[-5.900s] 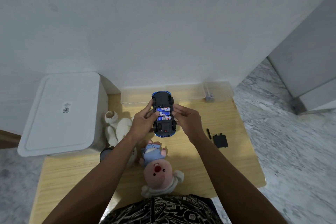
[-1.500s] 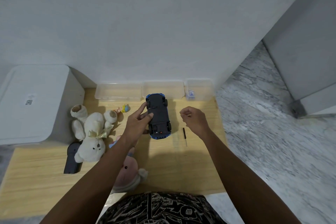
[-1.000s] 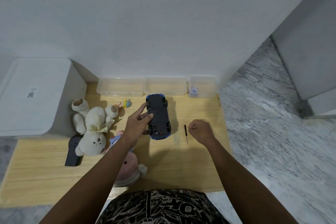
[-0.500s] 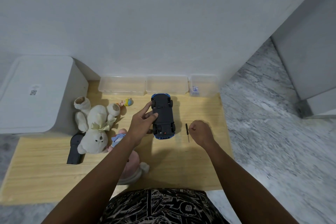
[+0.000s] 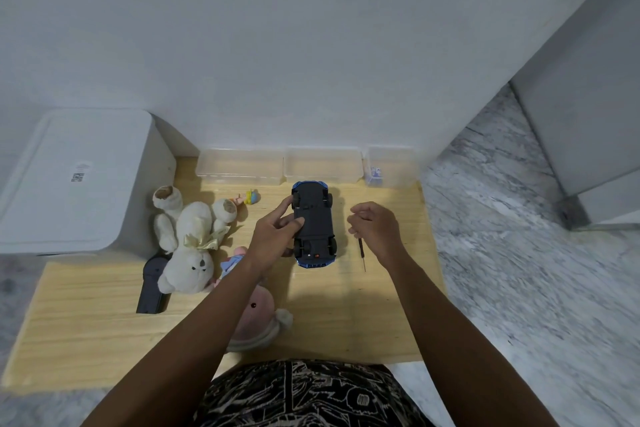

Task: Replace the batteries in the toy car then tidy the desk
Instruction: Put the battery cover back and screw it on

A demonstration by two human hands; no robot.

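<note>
The left hand grips the toy car from its 9 o'clock side, thumb laid across the dark underside and fingers curled against the flank by the far wheel; the car lies belly-up on the wooden desk, its blue rim showing at both ends and a small red dot near the close end. At 3 o'clock of the car the right hand hovers with fingers curled, pinching the handle of the thin screwdriver, whose shaft points toward 6 o'clock with the tip close to the desk. Nearly six seconds back three blue batteries showed in the open bay and a black cover lay at the car's 4 o'clock with the screwdriver beside it; now the underside is closed and the cover is no longer on the desk. Half a second ago the right hand was a low fist beside the screwdriver; it has since lifted. At 9 o'clock of the car lies a white plush bear. The white bin at 10 o'clock bears a QR-code label, its print too small to read.
</note>
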